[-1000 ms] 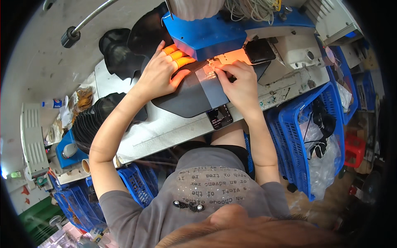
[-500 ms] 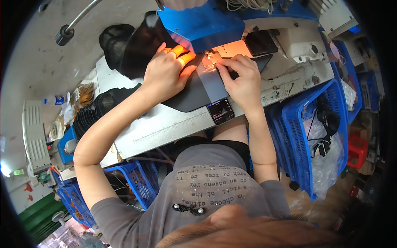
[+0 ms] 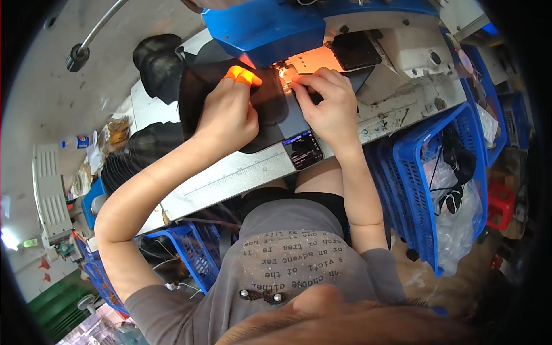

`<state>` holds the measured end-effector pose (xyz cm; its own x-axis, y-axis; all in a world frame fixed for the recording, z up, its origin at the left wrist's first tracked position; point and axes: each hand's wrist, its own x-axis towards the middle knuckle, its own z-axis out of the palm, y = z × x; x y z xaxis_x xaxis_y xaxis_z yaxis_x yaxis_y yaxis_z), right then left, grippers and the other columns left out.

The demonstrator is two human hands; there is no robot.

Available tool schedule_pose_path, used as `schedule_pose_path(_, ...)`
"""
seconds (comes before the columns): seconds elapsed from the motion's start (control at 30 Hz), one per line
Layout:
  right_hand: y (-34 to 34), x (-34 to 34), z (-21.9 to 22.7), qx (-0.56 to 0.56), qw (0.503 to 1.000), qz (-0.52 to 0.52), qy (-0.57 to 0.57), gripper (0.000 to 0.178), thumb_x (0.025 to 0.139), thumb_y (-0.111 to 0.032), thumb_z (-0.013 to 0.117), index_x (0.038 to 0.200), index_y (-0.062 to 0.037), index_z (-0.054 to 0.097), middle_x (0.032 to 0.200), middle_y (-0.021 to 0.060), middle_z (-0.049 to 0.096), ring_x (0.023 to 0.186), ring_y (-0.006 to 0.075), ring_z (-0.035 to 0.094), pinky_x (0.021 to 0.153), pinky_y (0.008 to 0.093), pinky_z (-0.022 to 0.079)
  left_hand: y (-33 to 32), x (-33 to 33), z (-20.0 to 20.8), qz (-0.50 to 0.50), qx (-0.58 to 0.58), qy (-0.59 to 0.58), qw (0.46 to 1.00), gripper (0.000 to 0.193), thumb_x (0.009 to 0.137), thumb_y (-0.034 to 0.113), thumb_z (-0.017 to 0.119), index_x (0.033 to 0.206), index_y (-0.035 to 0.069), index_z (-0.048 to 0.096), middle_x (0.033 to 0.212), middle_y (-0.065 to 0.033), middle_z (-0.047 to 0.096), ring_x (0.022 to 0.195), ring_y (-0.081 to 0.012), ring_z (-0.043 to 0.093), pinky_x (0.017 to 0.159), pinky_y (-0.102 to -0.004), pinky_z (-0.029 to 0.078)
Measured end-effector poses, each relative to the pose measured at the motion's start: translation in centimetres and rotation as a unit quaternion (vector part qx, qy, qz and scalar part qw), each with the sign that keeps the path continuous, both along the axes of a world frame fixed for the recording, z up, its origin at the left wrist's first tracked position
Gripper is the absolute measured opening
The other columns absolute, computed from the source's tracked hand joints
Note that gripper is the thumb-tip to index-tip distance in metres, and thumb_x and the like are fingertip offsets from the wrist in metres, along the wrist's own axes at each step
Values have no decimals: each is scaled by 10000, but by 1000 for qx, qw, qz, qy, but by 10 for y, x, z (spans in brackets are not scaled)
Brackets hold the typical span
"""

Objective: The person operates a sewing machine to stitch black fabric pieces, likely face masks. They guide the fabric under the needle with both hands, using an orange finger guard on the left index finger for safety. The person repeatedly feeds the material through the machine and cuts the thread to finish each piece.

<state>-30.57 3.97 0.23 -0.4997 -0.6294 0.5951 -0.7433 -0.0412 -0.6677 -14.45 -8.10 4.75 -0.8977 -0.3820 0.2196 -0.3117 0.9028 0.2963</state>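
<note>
Dark fabric piece (image 3: 270, 109) lies flat on the sewing machine table (image 3: 230, 178), its far edge under the lit needle area of the blue sewing machine (image 3: 264, 26). Left hand (image 3: 227, 115) presses flat on the fabric, fingers together, orange fingertip covers (image 3: 241, 75) close to the needle. Right hand (image 3: 328, 103) pinches the fabric edge just beside the needle, fingers curled. Judgement: stitching looks under way; no seam can be made out, so progress cannot be told. More dark pieces (image 3: 155, 57) sit stacked at the table's far left.

Containers: blue basket (image 3: 414, 172) to the right holds dark items and clear plastic bags (image 3: 454, 213). Blue crate (image 3: 190, 259) under the table; contents unclear.
</note>
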Motion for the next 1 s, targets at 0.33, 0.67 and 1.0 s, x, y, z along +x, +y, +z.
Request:
schedule_pose_path(0.33,-1,1,-1,-6,1000,-13,9,43,745,-99,731,768,-68,711,727,45,615,730,246,597,727,365,439,-12,-4,21,-114,-134,-112,978,372,789,-3,590,1161,11,596,987,-176,620,901,-368,604,954,-516,418)
schedule_pose_path(0.67,0,2,1,-14,1000,-8,7,39,751,-97,725,772,-67,712,728,41,614,725,241,591,717,367,439,-35,-7,19,-100,-244,-132,956,338,885,198,633,1205,89,633,931,-137,625,943,-298,560,803,-413,389)
schedule_pose_path(1.0,0,0,-1,-3,1000,-7,13,42,750,-106,726,768,-69,718,729,44,613,731,246,594,722,366,437,-16,-8,5,43,-323,-117,938,295,912,335,622,1155,187,702,922,-119,623,776,-273,594,706,-381,413)
